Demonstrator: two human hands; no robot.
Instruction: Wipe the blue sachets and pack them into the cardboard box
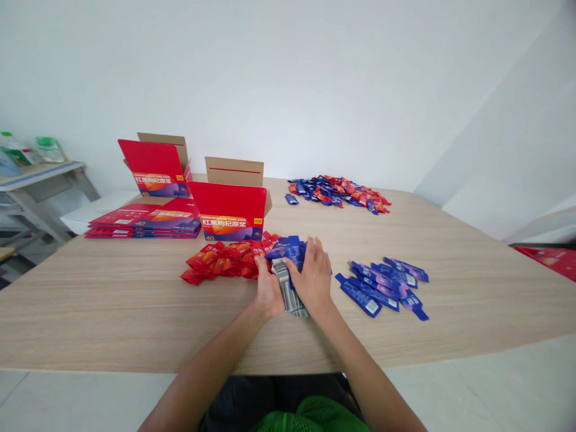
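Note:
Between my two hands, over the middle of the table's near half, is a bunch of blue sachets (pixel 292 249). My left hand (pixel 269 293) cups the bunch from the left, its thumb up. From the right, my right hand (pixel 315 274) closes round it with the fingers pointing away from me. A grey-striped piece (pixel 288 291) shows between the palms and hangs toward me; whether it belongs to the sachets I cannot tell. Red sachets (pixel 229 259) lie heaped just left of my hands. On the right, several flat blue sachets (pixel 382 285) lie in a loose overlapping group.
An open red carton (pixel 229 207) stands behind the red sachets, with another open carton (pixel 157 171) farther left. Flattened red cartons (pixel 144 219) are stacked beside them. A mixed red and blue sachet pile (pixel 337 192) lies at the back. Bottles (pixel 20 150) stand on a side table.

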